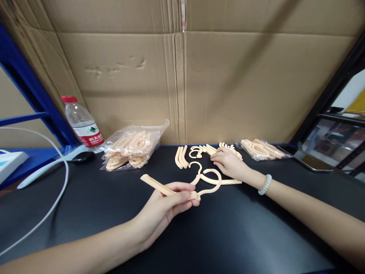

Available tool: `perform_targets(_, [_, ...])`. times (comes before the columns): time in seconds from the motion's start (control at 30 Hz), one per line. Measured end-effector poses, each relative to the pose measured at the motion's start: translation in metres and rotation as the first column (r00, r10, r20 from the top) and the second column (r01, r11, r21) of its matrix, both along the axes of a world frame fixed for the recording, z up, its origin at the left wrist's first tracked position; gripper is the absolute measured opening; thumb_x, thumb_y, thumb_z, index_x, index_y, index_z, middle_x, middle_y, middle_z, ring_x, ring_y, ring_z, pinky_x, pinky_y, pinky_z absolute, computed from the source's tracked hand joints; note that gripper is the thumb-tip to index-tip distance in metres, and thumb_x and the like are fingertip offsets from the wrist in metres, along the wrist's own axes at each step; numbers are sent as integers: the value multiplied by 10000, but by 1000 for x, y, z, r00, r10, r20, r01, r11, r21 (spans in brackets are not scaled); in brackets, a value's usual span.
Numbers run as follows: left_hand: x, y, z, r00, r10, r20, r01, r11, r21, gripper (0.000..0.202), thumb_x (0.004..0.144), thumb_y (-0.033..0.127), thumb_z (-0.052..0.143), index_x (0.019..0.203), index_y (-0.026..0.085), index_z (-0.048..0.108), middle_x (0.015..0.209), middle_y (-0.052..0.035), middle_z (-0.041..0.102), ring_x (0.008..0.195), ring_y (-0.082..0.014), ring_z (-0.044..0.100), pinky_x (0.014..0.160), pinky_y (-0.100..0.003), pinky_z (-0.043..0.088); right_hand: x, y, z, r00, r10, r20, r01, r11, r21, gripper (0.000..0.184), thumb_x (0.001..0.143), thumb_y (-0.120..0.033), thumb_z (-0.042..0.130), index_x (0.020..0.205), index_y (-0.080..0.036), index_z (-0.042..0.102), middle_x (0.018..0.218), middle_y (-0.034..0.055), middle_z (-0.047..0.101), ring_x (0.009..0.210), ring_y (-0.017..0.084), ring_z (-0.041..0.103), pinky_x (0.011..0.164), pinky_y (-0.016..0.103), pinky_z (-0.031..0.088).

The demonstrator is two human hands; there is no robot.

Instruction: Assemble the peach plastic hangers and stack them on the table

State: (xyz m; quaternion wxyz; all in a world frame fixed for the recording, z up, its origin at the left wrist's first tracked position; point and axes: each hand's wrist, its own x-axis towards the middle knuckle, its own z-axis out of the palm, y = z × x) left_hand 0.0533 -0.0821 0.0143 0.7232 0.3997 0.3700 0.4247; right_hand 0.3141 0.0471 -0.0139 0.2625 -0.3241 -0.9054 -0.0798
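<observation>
My left hand [168, 207] is closed in a pinch on a cream plastic hanger [211, 178], gripping one arm near the middle, with the hook curling to the right over the black table. My right hand [229, 161] reaches further back and rests on a loose pile of cream hanger parts [199, 151]; its fingers are curled over them, and I cannot see whether they grip a piece. A few curved cream arms [180, 156] lie just left of that pile.
A clear bag of hanger parts [131, 146] lies at the back left, another bag [262, 149] at the back right. A water bottle [81, 121] stands by a blue rack. A white cable [57, 179] loops at left. A cardboard wall [182, 76] closes the back.
</observation>
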Motion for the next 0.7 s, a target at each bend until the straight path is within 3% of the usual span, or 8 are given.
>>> perform_targets(0.23, [-1,0,-1,1000,4,-7,-4,1000,1,135,801,152,731,929,109,734,828,-97,752,840,-155,705,781,-176,553,2,6,-3,998,7,-60,-6,1000,13,250,909,-96,509,862,-189,736,871,90,716,893,258,583,798,435,526])
perform_targets(0.4, [-2,1,-3,1000,-4,-17,4,1000,0,144,811,147,721,949,105,726,851,-98,751,843,-155,704,784,-178,554,3,1,7,993,-28,-111,32,999,34,267,950,-122,460,925,-187,718,961,91,720,900,255,585,807,434,511])
perform_targets(0.53, [-2,0,-2,1000,2,-17,-2,1000,5,132,819,137,711,945,104,721,849,-98,749,848,-156,704,794,-183,553,4,-5,11,999,-24,-47,25,999,34,206,889,-113,540,947,-193,721,1129,84,686,976,276,553,879,480,480])
perform_targets(0.7, [-2,-1,-1,1000,-6,-4,6,1000,4,124,815,133,714,934,102,719,846,-101,748,841,-156,704,791,-186,553,4,-4,7,999,-34,10,34,999,29,226,860,-69,542,921,-180,728,1096,97,692,1061,309,525,906,526,452])
